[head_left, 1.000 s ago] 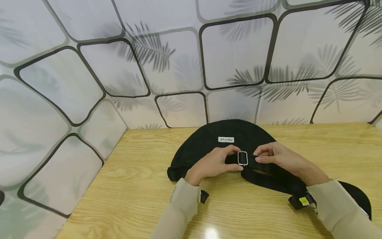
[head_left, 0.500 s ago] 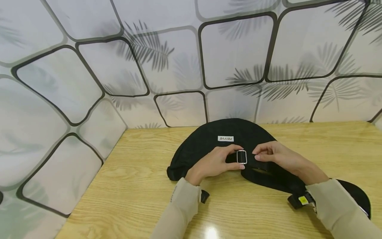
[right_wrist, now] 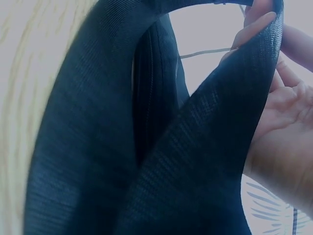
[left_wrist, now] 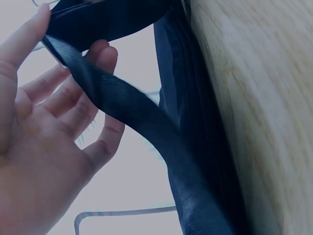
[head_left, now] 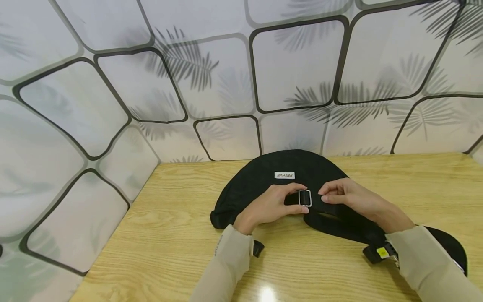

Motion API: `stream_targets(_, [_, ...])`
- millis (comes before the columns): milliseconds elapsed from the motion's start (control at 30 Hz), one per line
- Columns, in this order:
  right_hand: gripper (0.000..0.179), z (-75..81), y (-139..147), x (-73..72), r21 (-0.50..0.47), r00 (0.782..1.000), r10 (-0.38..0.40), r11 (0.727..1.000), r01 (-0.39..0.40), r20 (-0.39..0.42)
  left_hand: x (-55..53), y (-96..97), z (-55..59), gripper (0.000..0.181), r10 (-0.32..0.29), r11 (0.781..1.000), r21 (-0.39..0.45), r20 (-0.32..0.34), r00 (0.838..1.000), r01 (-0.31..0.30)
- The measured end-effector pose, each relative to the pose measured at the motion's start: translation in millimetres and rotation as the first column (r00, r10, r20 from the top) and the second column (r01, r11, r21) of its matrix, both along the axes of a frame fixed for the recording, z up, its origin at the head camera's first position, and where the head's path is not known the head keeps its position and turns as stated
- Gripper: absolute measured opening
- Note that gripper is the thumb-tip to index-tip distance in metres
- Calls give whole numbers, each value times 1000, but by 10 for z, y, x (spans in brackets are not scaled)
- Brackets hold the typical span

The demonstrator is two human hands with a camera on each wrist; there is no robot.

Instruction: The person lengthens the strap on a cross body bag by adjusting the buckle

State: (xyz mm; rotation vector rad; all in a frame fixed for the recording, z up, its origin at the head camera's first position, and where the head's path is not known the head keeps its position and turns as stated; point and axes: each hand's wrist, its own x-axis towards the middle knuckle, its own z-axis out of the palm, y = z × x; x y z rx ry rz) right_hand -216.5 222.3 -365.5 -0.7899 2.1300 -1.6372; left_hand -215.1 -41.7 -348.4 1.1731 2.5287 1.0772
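A black crescent-shaped bag [head_left: 237, 193] with a white label [head_left: 284, 175] lies on the table. In front of it my left hand [head_left: 269, 204] pinches a square metal slider buckle [head_left: 310, 198] between thumb and index finger, with black webbing threaded through. My right hand [head_left: 351, 200] pinches the black strap [head_left: 332, 228] just right of the buckle, thumb against fingertips. In the left wrist view the strap [left_wrist: 132, 105] runs down from the raised thumb, past loosely bent fingers. The right wrist view has a wide strap loop [right_wrist: 210, 112] hanging from the pinching fingers.
The wooden table [head_left: 170, 226] meets a patterned wall [head_left: 226, 138] behind the bag. Small black devices sit at both wrists, the right one [head_left: 383, 253] bearing a yellow sticker. A curved black piece [head_left: 449, 247] lies by the right sleeve.
My left fingertips have slid slightly right along the buckle, which has turned a little and shifted slightly up. My right hand keeps nearly the same place and pinch.
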Motion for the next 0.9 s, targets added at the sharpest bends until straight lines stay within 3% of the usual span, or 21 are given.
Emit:
stream_targets(200, [13,-7,-33,2,-42,1000,1,999,0,20,1,-1,-20,51,18,999,43,16,1000,-19])
stream_targets(500, [24,-6,-154,7,-158,990,94,984,-77,101,13,58,-68,46,-50,993,108,43,998,45])
stream_targets(633, [24,-4,-135,3,-149,990,93,986,-77,103,24,40,-31,46,-47,992,118,35,998,42])
stream_targets(900, [23,-71,-4,-44,-63,992,123,991,-122,24,-10,-38,7,48,-18,990,143,54,998,10])
